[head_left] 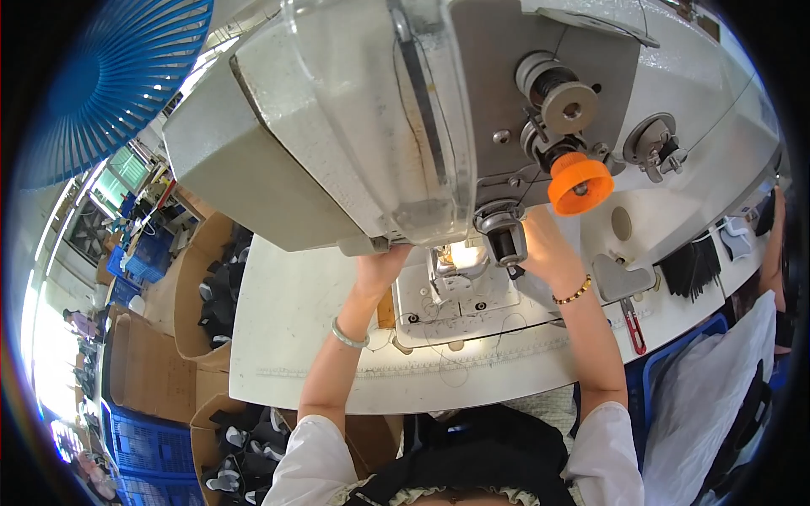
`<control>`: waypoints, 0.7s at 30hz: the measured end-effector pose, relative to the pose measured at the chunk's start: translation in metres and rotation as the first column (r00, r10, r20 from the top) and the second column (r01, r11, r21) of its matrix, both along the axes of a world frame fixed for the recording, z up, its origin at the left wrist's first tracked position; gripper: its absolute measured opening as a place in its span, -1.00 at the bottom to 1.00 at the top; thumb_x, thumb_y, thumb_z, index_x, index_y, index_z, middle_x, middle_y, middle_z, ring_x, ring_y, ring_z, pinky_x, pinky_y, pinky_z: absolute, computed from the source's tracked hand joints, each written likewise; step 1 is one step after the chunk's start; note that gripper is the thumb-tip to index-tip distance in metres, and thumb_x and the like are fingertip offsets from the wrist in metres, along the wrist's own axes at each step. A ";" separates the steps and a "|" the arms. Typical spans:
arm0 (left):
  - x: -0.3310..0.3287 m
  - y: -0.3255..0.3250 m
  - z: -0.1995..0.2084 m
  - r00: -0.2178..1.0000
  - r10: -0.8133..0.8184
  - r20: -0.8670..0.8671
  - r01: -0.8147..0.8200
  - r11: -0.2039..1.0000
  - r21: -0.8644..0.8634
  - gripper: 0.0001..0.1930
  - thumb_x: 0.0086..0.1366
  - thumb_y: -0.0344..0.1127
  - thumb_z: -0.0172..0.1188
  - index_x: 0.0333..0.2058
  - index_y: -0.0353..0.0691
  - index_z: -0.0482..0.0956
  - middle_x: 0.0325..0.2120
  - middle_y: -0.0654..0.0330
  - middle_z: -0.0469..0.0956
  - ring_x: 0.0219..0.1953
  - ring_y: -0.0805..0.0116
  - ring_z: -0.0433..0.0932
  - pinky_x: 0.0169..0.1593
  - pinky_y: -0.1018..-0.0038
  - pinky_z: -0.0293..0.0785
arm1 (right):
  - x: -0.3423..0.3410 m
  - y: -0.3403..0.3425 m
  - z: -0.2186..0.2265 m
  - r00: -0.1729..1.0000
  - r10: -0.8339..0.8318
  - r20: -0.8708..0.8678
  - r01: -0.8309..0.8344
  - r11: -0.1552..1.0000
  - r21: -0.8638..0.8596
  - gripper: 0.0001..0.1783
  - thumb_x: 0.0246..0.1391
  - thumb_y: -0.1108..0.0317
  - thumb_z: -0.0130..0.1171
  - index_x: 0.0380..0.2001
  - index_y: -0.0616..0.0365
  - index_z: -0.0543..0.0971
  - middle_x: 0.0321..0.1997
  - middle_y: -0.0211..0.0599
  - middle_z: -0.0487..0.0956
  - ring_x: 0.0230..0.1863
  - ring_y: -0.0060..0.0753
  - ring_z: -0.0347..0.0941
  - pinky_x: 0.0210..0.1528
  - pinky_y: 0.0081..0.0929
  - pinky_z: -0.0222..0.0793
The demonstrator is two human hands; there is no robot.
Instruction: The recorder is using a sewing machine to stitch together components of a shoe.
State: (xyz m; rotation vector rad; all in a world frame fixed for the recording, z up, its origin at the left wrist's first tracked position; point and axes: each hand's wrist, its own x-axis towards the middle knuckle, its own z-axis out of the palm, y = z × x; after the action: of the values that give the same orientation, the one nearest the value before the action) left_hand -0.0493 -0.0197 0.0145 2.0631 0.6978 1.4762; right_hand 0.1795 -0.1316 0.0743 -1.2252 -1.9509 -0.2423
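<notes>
A large pale sewing machine (295,160) fills the upper middle of the head view, its lamp lit over the needle area. My left hand (384,268) reaches up behind the machine head at the left of the presser foot (440,268), and its fingers are hidden. On the other side, my right hand (547,249) is behind the thread tension parts and the orange knob (580,184); its fingers are hidden too. Close to that hand, a small dark piece shows, too little to name. Below lies the metal needle plate (456,308), with loose threads in front.
Red-handled scissors (636,327) lie on the white table (287,337) at right, near a stack of black pieces (690,268). Cardboard boxes (152,358) and blue crates (148,438) stand at left. A blue fan (110,76) is upper left; another person's arm (774,244) shows far right.
</notes>
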 end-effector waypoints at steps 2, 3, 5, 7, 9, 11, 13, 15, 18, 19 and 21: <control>0.003 0.000 0.001 0.992 0.047 -0.115 -0.037 0.995 0.087 -0.74 0.08 -0.49 0.30 -0.19 -0.28 0.60 -0.25 0.19 0.62 -0.20 0.30 0.59 -0.07 0.41 0.48 | -0.003 0.008 0.000 0.999 -0.031 0.015 0.028 0.985 0.173 -0.74 -0.28 0.39 0.32 -0.48 0.27 0.51 -0.41 -0.15 0.49 -0.29 -0.01 0.43 -0.24 -0.16 0.34; 0.005 0.001 0.002 0.988 0.060 -0.141 -0.034 0.984 0.177 -0.72 0.09 -0.46 0.30 -0.17 -0.27 0.59 -0.24 0.18 0.62 -0.18 0.28 0.58 -0.05 0.39 0.47 | -0.004 0.012 -0.001 0.998 -0.052 0.025 0.045 0.971 0.234 -0.74 -0.31 0.38 0.32 -0.50 0.27 0.50 -0.42 -0.13 0.48 -0.29 0.00 0.42 -0.24 -0.14 0.32; 0.009 0.002 0.003 0.988 0.051 -0.143 -0.017 0.973 0.232 -0.69 0.12 -0.42 0.28 -0.12 -0.26 0.57 -0.20 0.16 0.60 -0.15 0.23 0.57 -0.02 0.34 0.46 | -0.004 0.018 -0.004 0.995 -0.089 0.035 0.078 0.969 0.234 -0.76 -0.34 0.39 0.31 -0.55 0.26 0.50 -0.43 -0.11 0.48 -0.29 0.00 0.42 -0.26 -0.13 0.32; 0.009 0.002 0.004 0.993 0.031 -0.115 -0.013 0.988 0.154 -0.68 0.12 -0.43 0.26 -0.10 -0.26 0.55 -0.15 0.14 0.58 -0.11 0.23 0.55 0.01 0.34 0.43 | -0.003 0.020 -0.007 0.995 -0.102 0.009 0.098 0.975 0.197 -0.80 -0.35 0.42 0.28 -0.58 0.24 0.50 -0.42 -0.10 0.48 -0.31 -0.02 0.44 -0.28 -0.14 0.34; 0.007 0.001 0.005 0.993 0.028 -0.117 -0.015 0.993 0.114 -0.67 0.11 -0.49 0.25 -0.10 -0.30 0.54 -0.12 0.13 0.56 -0.08 0.26 0.54 0.02 0.37 0.43 | -0.003 0.018 -0.011 0.999 -0.048 -0.006 0.048 0.993 0.110 -0.82 -0.34 0.44 0.27 -0.58 0.23 0.49 -0.42 -0.10 0.48 -0.34 -0.04 0.45 -0.32 -0.17 0.35; 0.006 -0.002 0.005 0.997 -0.036 -0.063 0.046 0.986 0.161 -0.67 0.10 -0.53 0.26 -0.11 -0.32 0.53 -0.13 0.14 0.56 -0.10 0.29 0.54 0.00 0.39 0.44 | -0.002 0.019 -0.016 0.998 -0.018 -0.054 0.023 0.995 0.093 -0.84 -0.32 0.47 0.27 -0.56 0.22 0.52 -0.41 -0.13 0.49 -0.36 -0.07 0.46 -0.35 -0.22 0.37; 0.007 -0.005 0.004 0.997 -0.077 0.028 0.075 0.996 0.057 -0.68 0.08 -0.57 0.26 -0.13 -0.35 0.54 -0.16 0.17 0.58 -0.12 0.32 0.55 -0.01 0.41 0.45 | -0.002 0.021 -0.021 0.996 0.037 -0.076 -0.026 0.989 0.146 -0.83 -0.32 0.49 0.27 -0.52 0.21 0.55 -0.39 -0.17 0.50 -0.35 -0.11 0.47 -0.35 -0.26 0.39; 0.009 -0.010 0.003 0.990 -0.074 0.122 0.070 0.997 0.039 -0.70 0.05 -0.60 0.26 -0.17 -0.34 0.56 -0.22 0.18 0.60 -0.16 0.31 0.57 -0.04 0.42 0.45 | -0.004 0.026 -0.026 0.991 0.114 -0.066 -0.090 0.951 0.296 -0.80 -0.31 0.51 0.28 -0.47 0.21 0.57 -0.37 -0.23 0.50 -0.33 -0.15 0.47 -0.32 -0.28 0.41; 0.011 -0.013 0.008 0.988 -0.036 0.147 -0.004 0.966 0.260 -0.74 -0.05 -0.63 0.26 -0.31 -0.30 0.60 -0.33 0.15 0.62 -0.26 0.28 0.58 -0.13 0.46 0.45 | -0.004 0.024 -0.029 0.973 0.164 -0.162 -0.130 0.971 0.201 -0.76 -0.29 0.52 0.28 -0.40 0.22 0.59 -0.33 -0.29 0.51 -0.30 -0.20 0.48 -0.26 -0.30 0.44; 0.009 -0.013 0.011 0.997 0.006 0.082 -0.037 0.921 0.387 -0.76 -0.12 -0.65 0.25 -0.39 -0.30 0.60 -0.38 0.14 0.62 -0.31 0.29 0.57 -0.19 0.49 0.44 | -0.003 0.021 -0.028 0.977 0.157 -0.147 -0.126 0.972 0.201 -0.76 -0.28 0.52 0.28 -0.40 0.23 0.59 -0.32 -0.30 0.51 -0.28 -0.21 0.48 -0.23 -0.30 0.44; 0.004 -0.015 0.017 0.997 0.076 0.006 -0.067 0.844 0.532 -0.78 -0.22 -0.65 0.23 -0.49 -0.29 0.58 -0.44 0.13 0.61 -0.40 0.30 0.55 -0.29 0.53 0.42 | -0.002 0.012 -0.024 0.982 0.147 -0.119 -0.121 0.973 0.198 -0.76 -0.27 0.53 0.27 -0.39 0.24 0.59 -0.31 -0.30 0.51 -0.25 -0.22 0.47 -0.19 -0.32 0.45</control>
State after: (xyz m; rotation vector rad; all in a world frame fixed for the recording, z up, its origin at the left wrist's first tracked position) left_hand -0.0448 -0.0349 0.0311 2.4749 0.3936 1.8606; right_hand 0.1774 -0.1195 0.0506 -0.9577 -1.8402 -0.2634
